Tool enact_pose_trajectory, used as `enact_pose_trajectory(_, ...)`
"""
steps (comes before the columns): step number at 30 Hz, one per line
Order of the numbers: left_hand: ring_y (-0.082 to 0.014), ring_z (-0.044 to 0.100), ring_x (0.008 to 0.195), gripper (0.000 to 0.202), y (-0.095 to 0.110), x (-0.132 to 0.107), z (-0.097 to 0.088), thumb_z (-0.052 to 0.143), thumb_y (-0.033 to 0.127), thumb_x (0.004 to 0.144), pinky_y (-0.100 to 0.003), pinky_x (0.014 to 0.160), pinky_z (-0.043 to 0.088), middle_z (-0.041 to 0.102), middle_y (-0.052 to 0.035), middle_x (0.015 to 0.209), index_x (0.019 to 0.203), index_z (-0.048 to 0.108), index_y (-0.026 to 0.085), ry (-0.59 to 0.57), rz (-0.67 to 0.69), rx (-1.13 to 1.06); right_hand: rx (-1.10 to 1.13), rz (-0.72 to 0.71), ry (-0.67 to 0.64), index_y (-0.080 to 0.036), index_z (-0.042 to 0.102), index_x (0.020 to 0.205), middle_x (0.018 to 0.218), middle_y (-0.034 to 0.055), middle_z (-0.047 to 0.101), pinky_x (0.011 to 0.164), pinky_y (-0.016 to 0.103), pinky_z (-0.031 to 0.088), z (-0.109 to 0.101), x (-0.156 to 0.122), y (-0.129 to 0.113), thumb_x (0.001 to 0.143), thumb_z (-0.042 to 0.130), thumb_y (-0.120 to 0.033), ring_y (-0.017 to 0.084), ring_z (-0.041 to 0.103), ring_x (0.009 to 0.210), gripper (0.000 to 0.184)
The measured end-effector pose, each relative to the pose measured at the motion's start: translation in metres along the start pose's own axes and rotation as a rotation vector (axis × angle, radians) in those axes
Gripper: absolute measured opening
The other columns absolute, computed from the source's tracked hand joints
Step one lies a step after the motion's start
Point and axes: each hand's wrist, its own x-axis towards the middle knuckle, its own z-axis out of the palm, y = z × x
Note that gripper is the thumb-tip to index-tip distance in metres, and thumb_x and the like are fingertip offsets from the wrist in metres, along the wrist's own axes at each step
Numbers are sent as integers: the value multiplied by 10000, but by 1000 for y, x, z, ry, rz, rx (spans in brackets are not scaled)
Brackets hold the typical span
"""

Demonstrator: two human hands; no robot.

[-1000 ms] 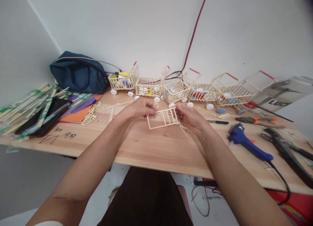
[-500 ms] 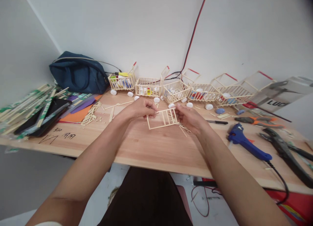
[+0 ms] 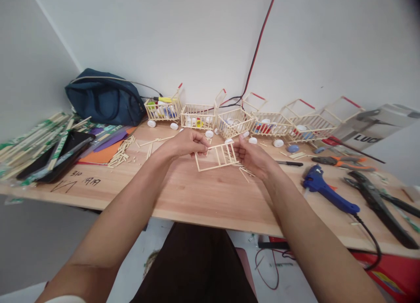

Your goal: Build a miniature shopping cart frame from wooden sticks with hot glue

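Above the middle of the table, a small rectangular frame of thin wooden sticks (image 3: 215, 166) is held up, with several crossbars toward its right end. My left hand (image 3: 188, 143) pinches its upper left edge between thumb and fingers. At the right end, my right hand (image 3: 252, 156) has its fingers curled around the frame's side. Cut stick pieces (image 3: 244, 173) lie on the table just below my right hand. Behind both hands stand miniature stick shopping carts (image 3: 234, 123) with white wheels and red-tipped handles.
On the right lie a blue glue gun (image 3: 330, 191), orange-handled pliers (image 3: 344, 162) and a large black cutting tool (image 3: 380, 207). Bagged sticks (image 3: 36, 141), a stick pile (image 3: 122, 154) and a blue bag (image 3: 106, 97) occupy the left. The wooden table's front edge (image 3: 210, 224) runs before my lap.
Both hands keep their hold on the stick frame, which has tilted slightly. The whole view has shifted a little.
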Motion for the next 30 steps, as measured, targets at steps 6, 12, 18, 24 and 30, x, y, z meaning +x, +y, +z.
enact_pose_trajectory(6, -82, 553, 541, 151, 1, 0, -2, 674, 126, 660, -173, 463, 416, 667, -8, 627, 788, 753, 127, 43, 19, 17, -113, 17, -96, -208, 739, 805, 839, 51, 730, 561, 241, 427, -1, -1, 0, 635, 800, -640, 147, 590, 700, 469)
enact_pose_trajectory(12, -86, 564, 563, 145, 2, 0, -3, 668, 117, 668, -171, 465, 424, 673, -14, 640, 785, 754, 129, 60, 19, 33, -171, 20, -135, -197, 753, 835, 894, 48, 735, 544, 232, 385, -6, 1, 3, 596, 831, -614, 122, 560, 671, 487)
enact_pose_trajectory(18, -90, 567, 564, 141, 2, 0, -4, 679, 118, 673, -173, 458, 429, 679, -18, 653, 794, 750, 133, 77, 25, 25, -175, -6, -142, -200, 744, 803, 866, 41, 724, 548, 240, 355, -6, 1, 4, 596, 836, -600, 119, 538, 656, 460)
enact_pose_trajectory(24, -104, 586, 570, 159, 1, 0, -4, 679, 117, 672, -192, 479, 429, 682, -22, 646, 813, 751, 136, 79, 30, 20, -168, 6, -141, -190, 753, 820, 869, 51, 723, 561, 243, 363, -5, 1, 4, 586, 827, -630, 130, 551, 686, 503)
enact_pose_trajectory(30, -102, 581, 570, 149, 0, 0, -7, 691, 126, 666, -193, 482, 428, 678, -17, 634, 801, 752, 135, 77, 43, 11, -139, -8, -101, -204, 729, 803, 856, 53, 715, 540, 239, 355, -6, 3, 2, 657, 791, -611, 132, 545, 680, 437)
